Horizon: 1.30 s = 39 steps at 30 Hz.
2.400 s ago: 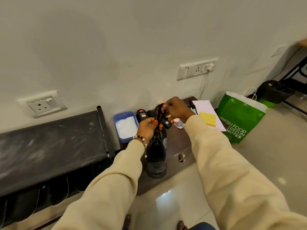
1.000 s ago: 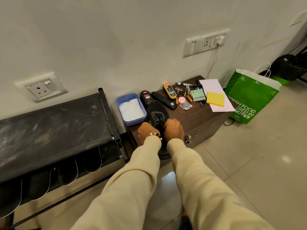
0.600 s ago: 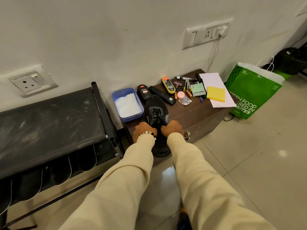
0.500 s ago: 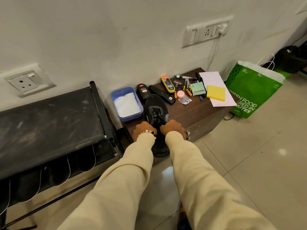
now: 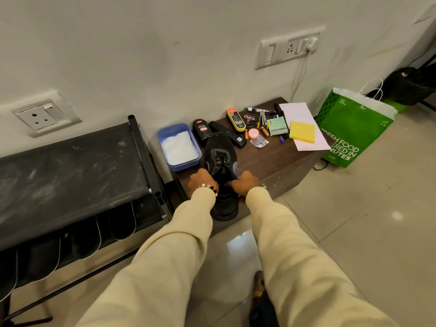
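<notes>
A black lace-up shoe (image 5: 220,152) lies on the dark wooden box (image 5: 278,166), toe toward the wall and heel over the front edge. My left hand (image 5: 201,181) and my right hand (image 5: 244,182) sit on either side of the shoe's opening, fingers curled, each pulling a black lace end outward. The fingertips are mostly hidden behind the hands. Both arms wear cream sleeves, and a bead bracelet circles my left wrist.
On the box stand a blue tub of white powder (image 5: 178,147), polish bottles (image 5: 201,128), a brush, pens, a yellow note pad (image 5: 303,132) on paper. A black shoe rack (image 5: 70,180) is at left, a green paper bag (image 5: 354,128) at right. The tiled floor lies below.
Earlier both hands held the laces raised above the shoe. They have come down to the shoe's opening and moved slightly apart, drawing the laces sideways.
</notes>
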Available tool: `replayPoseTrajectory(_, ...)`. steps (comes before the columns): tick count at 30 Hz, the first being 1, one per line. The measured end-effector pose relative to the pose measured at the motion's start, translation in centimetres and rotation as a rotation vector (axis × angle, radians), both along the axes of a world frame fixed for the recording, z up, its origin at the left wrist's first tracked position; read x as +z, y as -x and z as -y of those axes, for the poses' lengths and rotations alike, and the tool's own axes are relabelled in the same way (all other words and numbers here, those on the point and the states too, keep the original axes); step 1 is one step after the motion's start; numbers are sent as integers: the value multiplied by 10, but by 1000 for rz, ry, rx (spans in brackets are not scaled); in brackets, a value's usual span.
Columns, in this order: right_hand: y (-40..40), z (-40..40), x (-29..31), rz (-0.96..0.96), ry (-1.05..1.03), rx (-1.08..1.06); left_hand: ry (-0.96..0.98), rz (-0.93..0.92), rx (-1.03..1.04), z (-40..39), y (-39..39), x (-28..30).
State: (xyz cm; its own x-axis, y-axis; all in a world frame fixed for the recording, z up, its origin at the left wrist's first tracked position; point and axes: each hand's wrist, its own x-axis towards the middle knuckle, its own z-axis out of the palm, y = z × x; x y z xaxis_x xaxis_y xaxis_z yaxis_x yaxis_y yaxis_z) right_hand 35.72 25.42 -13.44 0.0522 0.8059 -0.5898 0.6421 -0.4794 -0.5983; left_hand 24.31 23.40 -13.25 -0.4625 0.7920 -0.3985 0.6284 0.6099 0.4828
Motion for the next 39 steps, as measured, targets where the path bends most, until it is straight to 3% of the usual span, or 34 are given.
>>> replayPoseTrajectory(3, -8, 12, -2, -33, 9, -1, 9, -5, -11, 10, -2, 6)
replayPoseTrajectory(9, -31, 68, 26, 103, -153, -82, 5, 93, -42, 55, -27, 33)
replayPoseTrajectory(18, -151, 179, 59, 150, -308, -421, 46, 262, -456, 123, -144, 69)
replayPoseTrajectory(25, -278, 275, 6, 203, -193, -696, 254, 645, -514, 193, -275, 15)
replayPoseTrajectory(31, -347, 359, -83, 261, -2, -880, 405, 601, -631, 262, -363, -74)
replayPoseTrajectory(39, -369, 415, -204, 260, 274, -968, 779, 563, -461, 317, -404, -207)
